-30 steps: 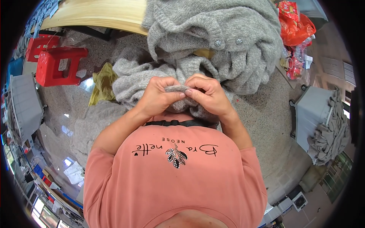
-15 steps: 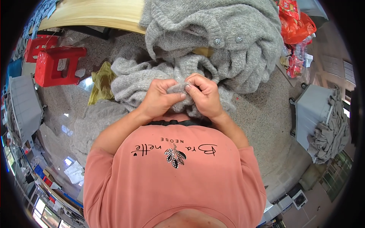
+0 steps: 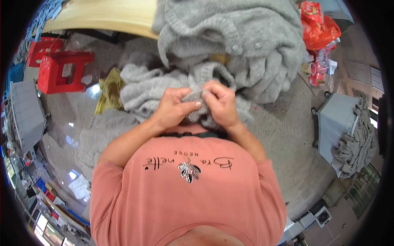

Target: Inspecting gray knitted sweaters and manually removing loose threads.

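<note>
A fuzzy grey knit garment [image 3: 150,88] lies bunched in front of my body. My left hand [image 3: 174,107] pinches a fold of it between thumb and fingers. Close beside it, my right hand [image 3: 220,102] grips the same knit, fingers curled over the fabric. Exactly what part of the garment sits between the fingertips is hidden. Just beyond my hands is a large heap of grey knitwear [image 3: 266,28], with a cardigan on top that shows two round, sparkly buttons [image 3: 235,47].
Red plastic stools [image 3: 61,74] stand at the left, near a yellowish plastic bag [image 3: 109,88]. A wooden table [image 3: 102,16] is at the far left. Red plastic bags [image 3: 320,30] lie at the far right. At the right, a wheeled grey bin [image 3: 334,123] holds grey garments.
Both hands keep hold of the knit in nearly the same spot. My right fingers have curled further over the fold. The view has shifted slightly.
</note>
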`<state>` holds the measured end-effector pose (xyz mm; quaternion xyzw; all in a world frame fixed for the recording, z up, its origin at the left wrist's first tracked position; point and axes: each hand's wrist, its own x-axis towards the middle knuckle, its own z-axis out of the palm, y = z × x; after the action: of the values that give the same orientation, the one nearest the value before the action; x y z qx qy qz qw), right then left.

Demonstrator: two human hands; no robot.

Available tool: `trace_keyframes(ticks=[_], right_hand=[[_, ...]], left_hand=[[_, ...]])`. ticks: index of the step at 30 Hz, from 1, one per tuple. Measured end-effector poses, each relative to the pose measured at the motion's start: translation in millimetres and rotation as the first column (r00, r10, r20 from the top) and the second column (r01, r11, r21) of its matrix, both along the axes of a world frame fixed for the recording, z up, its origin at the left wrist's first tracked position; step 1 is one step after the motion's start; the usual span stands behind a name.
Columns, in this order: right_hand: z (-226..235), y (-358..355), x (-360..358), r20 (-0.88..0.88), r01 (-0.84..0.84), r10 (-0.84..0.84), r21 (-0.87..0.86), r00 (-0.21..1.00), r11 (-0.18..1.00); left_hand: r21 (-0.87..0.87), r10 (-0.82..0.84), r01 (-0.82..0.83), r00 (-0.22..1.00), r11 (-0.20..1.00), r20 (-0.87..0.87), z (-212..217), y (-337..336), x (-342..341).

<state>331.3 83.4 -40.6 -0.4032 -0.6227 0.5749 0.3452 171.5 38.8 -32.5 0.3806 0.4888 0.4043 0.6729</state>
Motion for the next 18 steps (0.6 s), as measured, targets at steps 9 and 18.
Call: trace_keyframes(ticks=[9, 18], right_hand=[[7.8, 3.4, -5.2, -0.048, -0.023, 0.034, 0.210, 0.998, 0.977], [7.5, 4.3, 12.4, 0.041, 0.007, -0.022, 0.327, 0.999, 0.945]], left_hand=[[0.079, -0.051, 0.060, 0.992, 0.995, -0.117, 14.4, 17.0, -3.1], [-0.214, 0.125, -0.079, 0.970, 0.974, 0.209, 5.2, 17.1, -17.4]])
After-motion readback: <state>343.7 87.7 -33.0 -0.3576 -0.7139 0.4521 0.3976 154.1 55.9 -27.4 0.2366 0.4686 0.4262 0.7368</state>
